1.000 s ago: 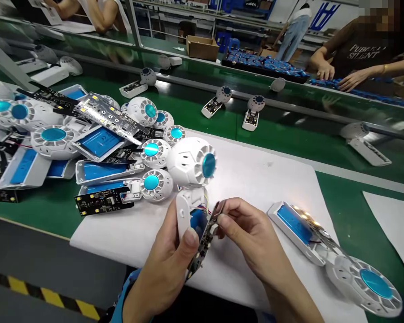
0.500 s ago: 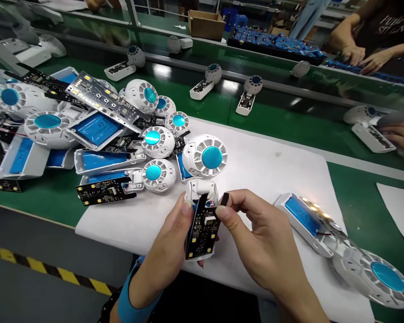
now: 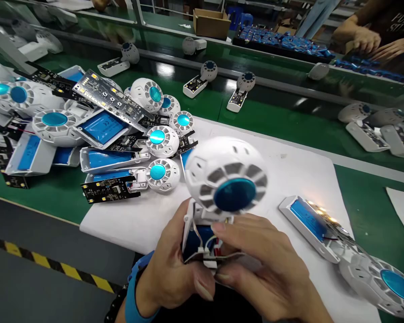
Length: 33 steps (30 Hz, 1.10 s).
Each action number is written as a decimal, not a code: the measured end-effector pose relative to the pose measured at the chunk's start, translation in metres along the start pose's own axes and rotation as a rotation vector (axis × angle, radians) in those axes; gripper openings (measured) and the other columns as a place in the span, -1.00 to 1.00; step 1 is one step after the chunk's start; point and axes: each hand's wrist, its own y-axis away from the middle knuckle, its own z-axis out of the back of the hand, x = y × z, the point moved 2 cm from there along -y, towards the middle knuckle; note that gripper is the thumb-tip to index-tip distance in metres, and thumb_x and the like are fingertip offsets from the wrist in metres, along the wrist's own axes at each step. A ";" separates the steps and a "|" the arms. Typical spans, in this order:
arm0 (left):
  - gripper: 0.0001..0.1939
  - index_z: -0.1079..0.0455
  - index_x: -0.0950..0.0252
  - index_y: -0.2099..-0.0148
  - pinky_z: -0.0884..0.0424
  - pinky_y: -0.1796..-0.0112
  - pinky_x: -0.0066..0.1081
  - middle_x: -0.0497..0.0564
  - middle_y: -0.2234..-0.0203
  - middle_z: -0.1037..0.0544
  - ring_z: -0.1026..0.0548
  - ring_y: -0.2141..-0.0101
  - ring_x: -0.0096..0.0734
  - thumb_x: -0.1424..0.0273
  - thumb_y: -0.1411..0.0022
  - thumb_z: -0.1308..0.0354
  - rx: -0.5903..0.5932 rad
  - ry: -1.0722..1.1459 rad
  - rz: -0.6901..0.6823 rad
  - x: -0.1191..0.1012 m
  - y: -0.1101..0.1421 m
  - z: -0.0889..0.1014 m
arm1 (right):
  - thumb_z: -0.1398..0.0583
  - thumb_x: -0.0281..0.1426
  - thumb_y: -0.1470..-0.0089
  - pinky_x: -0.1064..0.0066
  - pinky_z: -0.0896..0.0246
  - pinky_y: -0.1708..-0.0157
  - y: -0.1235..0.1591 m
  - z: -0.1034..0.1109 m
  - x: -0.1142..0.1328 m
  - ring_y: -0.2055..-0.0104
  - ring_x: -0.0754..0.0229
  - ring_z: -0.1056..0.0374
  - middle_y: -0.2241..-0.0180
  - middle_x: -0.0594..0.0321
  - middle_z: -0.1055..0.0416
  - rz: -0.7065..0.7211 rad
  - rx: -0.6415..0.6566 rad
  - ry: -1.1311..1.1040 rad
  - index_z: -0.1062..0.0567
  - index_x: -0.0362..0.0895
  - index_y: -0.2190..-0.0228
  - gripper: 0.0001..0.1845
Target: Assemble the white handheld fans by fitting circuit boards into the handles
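Between my hands is a white handheld fan with a rounded head (image 3: 227,172), its vents circling a blue disc. The handle (image 3: 190,224) is uncased and tipped toward me. My left hand (image 3: 178,264) wraps its side, thumb over the near end of the circuit board (image 3: 195,257), which is lifted off the handle and seen edge-on. Thin wires (image 3: 205,240) with small plugs run between board and handle, over a blue battery. My right hand (image 3: 256,264) grips the board's right side between thumb and fingers, its index fingertip close to the wires.
At left lies a pile of similar opened fans (image 3: 54,125) with loose boards. Another fan with lit LEDs (image 3: 323,229) rests at right on white paper (image 3: 289,179). Further fans sit on the green conveyor (image 3: 272,107). Across it, a person's hands (image 3: 366,42) work beside blue batteries.
The fan has been raised and tilted toward me, turning the board from face-up to edge-on and exposing the wires. My right fingers have shifted from a board prong to its side.
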 end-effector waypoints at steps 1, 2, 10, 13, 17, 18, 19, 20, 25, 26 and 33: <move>-0.19 -0.43 0.18 -0.20 -0.59 0.11 -0.17 0.10 0.16 -0.64 -0.59 0.12 0.05 -0.24 -0.07 -0.25 0.032 0.008 0.013 -0.002 0.000 0.000 | -0.15 -0.37 -0.39 0.41 -0.30 0.39 -0.001 0.002 0.000 0.38 0.24 -0.50 0.32 0.29 -0.59 0.016 0.044 -0.010 -0.34 -0.08 -0.17 -0.64; -0.19 -0.42 0.18 -0.22 -0.58 0.07 -0.15 0.10 0.14 -0.64 -0.59 0.08 0.08 -0.22 -0.09 -0.26 0.059 0.007 0.015 -0.003 0.000 0.000 | -0.14 -0.36 -0.40 0.42 -0.31 0.41 -0.002 0.003 0.000 0.39 0.24 -0.51 0.32 0.30 -0.60 0.021 0.087 -0.012 -0.33 -0.08 -0.19 -0.62; -0.32 -0.40 0.18 -0.23 -0.54 0.09 -0.25 0.06 0.09 -0.66 -0.61 0.11 -0.05 -0.10 -0.21 -0.25 0.189 0.031 -0.029 -0.009 -0.003 -0.001 | -0.11 -0.38 -0.39 0.44 -0.40 0.37 -0.004 0.011 0.002 0.34 0.21 -0.57 0.29 0.23 -0.61 0.079 0.202 0.152 -0.35 -0.08 -0.16 -0.65; -0.25 -0.41 0.21 -0.22 -0.54 0.11 -0.27 0.07 0.09 -0.66 -0.61 0.13 -0.05 -0.15 -0.14 -0.28 0.166 -0.002 -0.060 -0.008 -0.004 -0.001 | -0.09 -0.35 -0.40 0.43 -0.27 0.55 -0.004 0.012 0.000 0.54 0.24 -0.47 0.47 0.30 -0.54 0.112 0.157 0.251 -0.40 -0.14 -0.05 -0.74; -0.29 -0.40 0.20 -0.22 -0.53 0.05 -0.27 0.06 0.07 -0.66 -0.61 0.09 -0.05 -0.10 -0.16 -0.30 0.131 0.003 -0.084 -0.007 -0.004 -0.001 | -0.08 -0.30 -0.43 0.45 -0.24 0.57 -0.002 0.009 0.001 0.53 0.28 -0.48 0.46 0.30 -0.56 0.078 0.106 0.169 -0.43 -0.13 0.05 -0.79; -0.30 -0.40 0.19 -0.22 -0.53 0.05 -0.27 0.05 0.08 -0.66 -0.61 0.10 -0.06 -0.09 -0.17 -0.30 0.134 0.007 -0.093 -0.007 -0.003 -0.001 | -0.07 -0.28 -0.44 0.48 -0.30 0.51 0.000 0.008 0.002 0.47 0.27 -0.53 0.40 0.29 -0.59 0.034 0.102 0.126 -0.44 -0.11 0.05 -0.78; -0.31 -0.40 0.17 -0.23 -0.54 0.07 -0.28 0.04 0.09 -0.67 -0.62 0.11 -0.07 -0.08 -0.18 -0.30 0.140 0.007 -0.099 -0.007 -0.003 -0.001 | -0.06 -0.25 -0.45 0.49 -0.36 0.43 0.002 0.006 0.004 0.39 0.26 -0.56 0.33 0.29 -0.62 -0.028 0.095 0.096 -0.45 -0.08 0.04 -0.76; -0.32 -0.39 0.15 -0.23 -0.54 0.09 -0.28 0.04 0.08 -0.66 -0.62 0.12 -0.08 -0.08 -0.18 -0.29 0.145 0.000 -0.107 -0.007 -0.002 -0.001 | -0.05 -0.22 -0.46 0.50 -0.40 0.34 0.004 0.004 0.005 0.31 0.25 -0.58 0.25 0.30 -0.63 -0.095 0.086 0.082 -0.46 -0.05 0.03 -0.74; -0.31 -0.36 0.11 -0.26 -0.56 0.07 -0.21 0.06 0.00 -0.62 -0.60 0.10 -0.04 -0.12 -0.22 -0.22 0.115 -0.066 -0.118 -0.004 0.002 0.003 | -0.09 -0.17 -0.44 0.41 -0.42 0.18 0.011 -0.006 0.010 0.29 0.23 -0.56 0.25 0.35 -0.63 -0.197 -0.036 0.102 -0.48 0.03 -0.03 -0.72; -0.28 -0.35 0.11 -0.27 -0.57 0.08 -0.19 0.07 -0.02 -0.61 -0.60 0.08 -0.01 -0.15 -0.20 -0.22 0.105 -0.055 -0.107 -0.003 0.003 0.003 | -0.12 -0.19 -0.42 0.39 -0.41 0.25 0.011 -0.007 0.011 0.37 0.23 -0.54 0.33 0.35 -0.61 -0.160 -0.099 0.111 -0.47 0.02 -0.03 -0.74; -0.22 -0.33 0.14 -0.28 -0.54 -0.02 -0.07 0.12 -0.05 -0.58 -0.53 -0.06 0.16 -0.21 -0.17 -0.18 0.081 -0.003 -0.063 -0.002 0.001 -0.002 | -0.12 -0.33 -0.41 0.37 -0.31 0.49 0.009 -0.011 0.005 0.54 0.22 -0.44 0.46 0.31 -0.56 0.013 -0.264 0.173 -0.49 -0.07 -0.02 -0.77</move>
